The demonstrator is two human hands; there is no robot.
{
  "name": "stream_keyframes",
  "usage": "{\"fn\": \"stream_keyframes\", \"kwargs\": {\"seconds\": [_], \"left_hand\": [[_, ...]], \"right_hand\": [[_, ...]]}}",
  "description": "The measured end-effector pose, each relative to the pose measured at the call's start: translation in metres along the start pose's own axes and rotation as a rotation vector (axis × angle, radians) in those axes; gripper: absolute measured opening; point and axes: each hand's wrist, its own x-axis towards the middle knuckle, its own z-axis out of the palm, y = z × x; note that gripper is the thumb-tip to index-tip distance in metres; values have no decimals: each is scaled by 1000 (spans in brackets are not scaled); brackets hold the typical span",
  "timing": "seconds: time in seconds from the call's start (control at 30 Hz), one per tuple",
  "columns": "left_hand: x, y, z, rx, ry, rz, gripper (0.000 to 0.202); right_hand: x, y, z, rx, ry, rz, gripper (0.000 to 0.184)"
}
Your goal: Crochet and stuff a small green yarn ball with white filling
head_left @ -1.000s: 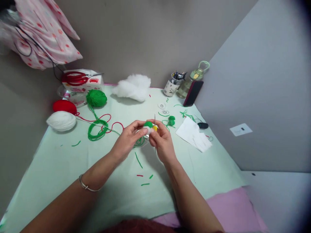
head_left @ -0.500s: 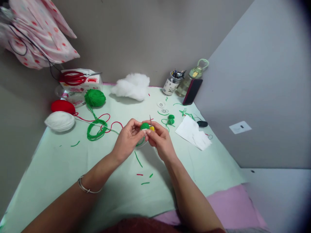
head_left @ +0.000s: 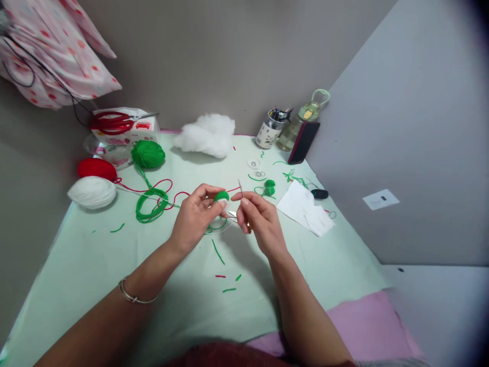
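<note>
My left hand (head_left: 194,216) pinches a small green crocheted piece (head_left: 221,197) with white stuffing showing at its lower edge. My right hand (head_left: 260,221) is closed round a thin metal crochet hook (head_left: 241,188) whose tip points up, just right of the piece. Both hands hover over the pale green table cover (head_left: 114,255). Green yarn trails from the piece toward a loose green coil (head_left: 152,205) and the green yarn ball (head_left: 148,154).
Red yarn ball (head_left: 96,168) and white yarn ball (head_left: 91,192) lie at left. Red scissors (head_left: 114,122) rest on a tissue pack. White stuffing (head_left: 208,133), a pen jar (head_left: 269,132), a bottle (head_left: 301,122), a phone (head_left: 303,142) and white paper (head_left: 305,208) sit behind and right.
My right hand has drawn away to the right of the green piece, and the hook now stands apart from it. The left hand has lifted the piece slightly.
</note>
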Motion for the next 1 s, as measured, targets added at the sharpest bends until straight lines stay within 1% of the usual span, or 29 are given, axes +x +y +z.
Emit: {"fn": "stream_keyframes", "kwargs": {"seconds": [0.13,0.23,0.33,0.63,0.87,1.0], "left_hand": [[0,3,-1,7,21,10,23],[1,1,-3,32,59,49,20],[2,-2,-5,37,69,63,21],[4,-7,-8,73,39,92,27],[3,-7,-9,186,49,179,27],[3,-8,-9,206,51,190,27]], "right_hand": [[-5,-8,0,-46,-152,74,28],[-6,-10,0,-30,-218,139,27],[-4,-10,-1,7,-245,190,26],[1,-9,-3,219,-296,320,22],[6,-4,-9,431,-379,491,19],[9,-1,-11,508,-362,541,18]]}}
